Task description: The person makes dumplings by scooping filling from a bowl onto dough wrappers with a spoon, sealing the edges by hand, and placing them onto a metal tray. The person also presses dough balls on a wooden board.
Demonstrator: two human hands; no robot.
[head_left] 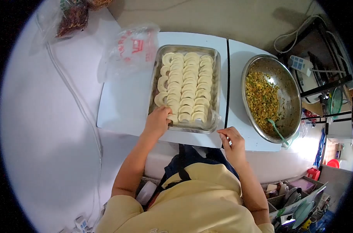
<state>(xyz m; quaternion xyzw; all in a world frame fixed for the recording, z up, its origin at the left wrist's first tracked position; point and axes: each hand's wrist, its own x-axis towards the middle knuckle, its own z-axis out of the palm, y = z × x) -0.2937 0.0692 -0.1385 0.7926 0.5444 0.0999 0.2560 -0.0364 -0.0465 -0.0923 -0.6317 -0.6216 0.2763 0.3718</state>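
A metal tray holds several rows of pale, crescent-shaped dumplings. At the tray's near left corner my left hand has its fingers closed around a dumpling at the bottom of the left rows. My right hand is just outside the near right corner, thumb and fingertips pinched together; what they hold, if anything, is too small to tell. Clear plastic lies over that corner of the tray. To the right, a large steel bowl contains chopped green and yellow filling and a green spoon.
A clear plastic bag with red print lies left of the tray. A white cable runs along the left surface. Bagged dark red food is at the upper left. A black rack and a power strip stand right.
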